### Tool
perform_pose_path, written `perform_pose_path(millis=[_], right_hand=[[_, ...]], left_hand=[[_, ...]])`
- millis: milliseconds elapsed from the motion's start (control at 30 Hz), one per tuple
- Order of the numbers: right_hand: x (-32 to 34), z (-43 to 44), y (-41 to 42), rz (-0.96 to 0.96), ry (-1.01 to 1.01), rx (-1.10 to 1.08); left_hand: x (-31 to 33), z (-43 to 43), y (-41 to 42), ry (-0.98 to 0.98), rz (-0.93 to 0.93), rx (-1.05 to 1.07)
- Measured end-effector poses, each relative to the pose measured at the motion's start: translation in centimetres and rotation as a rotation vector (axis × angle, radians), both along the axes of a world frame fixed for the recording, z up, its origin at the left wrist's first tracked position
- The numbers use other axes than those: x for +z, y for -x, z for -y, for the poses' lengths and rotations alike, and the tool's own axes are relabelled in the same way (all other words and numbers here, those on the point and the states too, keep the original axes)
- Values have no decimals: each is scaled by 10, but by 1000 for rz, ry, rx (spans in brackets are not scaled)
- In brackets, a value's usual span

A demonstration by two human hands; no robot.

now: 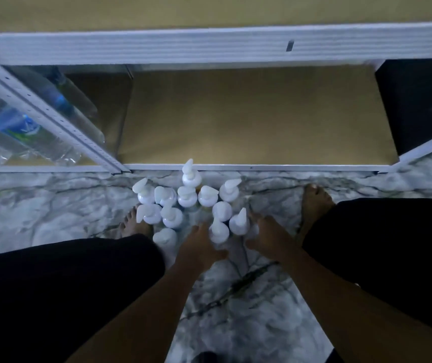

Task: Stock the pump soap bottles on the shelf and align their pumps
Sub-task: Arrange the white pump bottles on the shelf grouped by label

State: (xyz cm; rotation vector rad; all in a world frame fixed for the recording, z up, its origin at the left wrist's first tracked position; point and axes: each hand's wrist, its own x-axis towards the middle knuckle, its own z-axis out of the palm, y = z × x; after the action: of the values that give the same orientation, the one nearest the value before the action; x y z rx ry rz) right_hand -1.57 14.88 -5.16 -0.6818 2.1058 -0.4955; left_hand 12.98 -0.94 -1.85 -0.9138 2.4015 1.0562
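My left hand [199, 244] curls round one pump soap bottle [218, 233]. Right hand [264, 235] lies against the neighbouring bottle [239, 222]; grip unclear, too dim. Remaining bottles [180, 200] stand clustered on the marble floor [52, 205], at the shelf [256, 167] front edge.

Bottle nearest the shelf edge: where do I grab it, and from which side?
Probably best: take the neck under the pump head of that bottle, coming straight down from above. It stands upright, other bottles crowd its near side, and the shelf edge sits close beyond.
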Motion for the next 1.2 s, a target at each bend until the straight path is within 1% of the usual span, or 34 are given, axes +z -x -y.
perform_pose_path(millis=[133,200,267,367,433,500,600,667,733,833,933,1000,1067,1100,1200], right_hand=[[9,14,3,-38,12,25],[3,15,4,-53,24,34],[-3,17,6,-34,25,24],[-6,18,6,-20,48,-3],[-3,16,3,-22,43,-22],[1,12,-1,-36,48,-72],[11,1,-2,-46,116,-172],[25,-7,2,-11,146,-284],[43,-13,9,12,175,-338],[88,-14,19,51,269,-410],[139,-5,25,33,360,-459],[171,8,30,5,442,-511],[208,25,34,-23,518,-511],[229,34,35,-14,555,-498],[291,58,34,29,675,-477]], left_hand=[[-26,5,12,138,-82,-149],[-43,11,11,186,-79,-209],[-54,14,10,203,-119,-211],[-50,14,11,203,-165,-197],[-41,14,11,163,-172,-140],[-31,16,10,78,-152,-85],[-14,17,6,-56,-152,-5],[7,17,7,-131,-131,34],[28,21,11,-185,-122,20],[73,36,24,-167,-105,-42],[136,57,34,-150,-122,-54],[183,70,37,-103,-169,-58],[228,83,35,-20,-204,-64],[248,90,34,-24,-247,-35],[300,109,26,-154,-416,71]])
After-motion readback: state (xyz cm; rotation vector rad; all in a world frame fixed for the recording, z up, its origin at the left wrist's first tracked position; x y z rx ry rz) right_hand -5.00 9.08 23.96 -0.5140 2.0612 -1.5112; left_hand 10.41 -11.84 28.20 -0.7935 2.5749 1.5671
